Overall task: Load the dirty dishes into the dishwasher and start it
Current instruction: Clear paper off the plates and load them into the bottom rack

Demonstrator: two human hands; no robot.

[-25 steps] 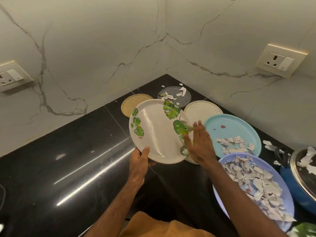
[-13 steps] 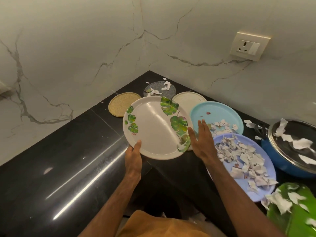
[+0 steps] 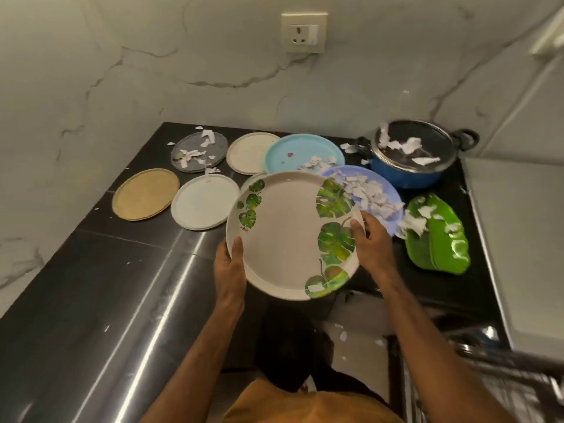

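A large cream plate with green leaf prints (image 3: 287, 236) is held above the black counter (image 3: 91, 300). My left hand (image 3: 230, 270) grips its lower left rim, thumb on top. My right hand (image 3: 370, 239) grips the right rim, thumb over the leaf print. A small paper scrap clings to the plate's lower edge. Behind it lie a purple plate (image 3: 384, 186) and a light blue plate (image 3: 293, 152), both strewn with torn paper bits. A wire rack (image 3: 503, 377) shows blurred at the lower right.
On the counter lie a tan plate (image 3: 146, 194), a pale grey plate (image 3: 205, 201), a cream plate (image 3: 248, 152) and a dark grey plate with scraps (image 3: 199, 151). A blue lidded pot (image 3: 412, 154) and a green leaf-shaped dish (image 3: 439, 236) sit right. Marble walls close the corner.
The view swung right and the leaf plate came nearer and lower. My right hand, flat beside the rim before, now grips it. The pot, green dish and rack came into view.
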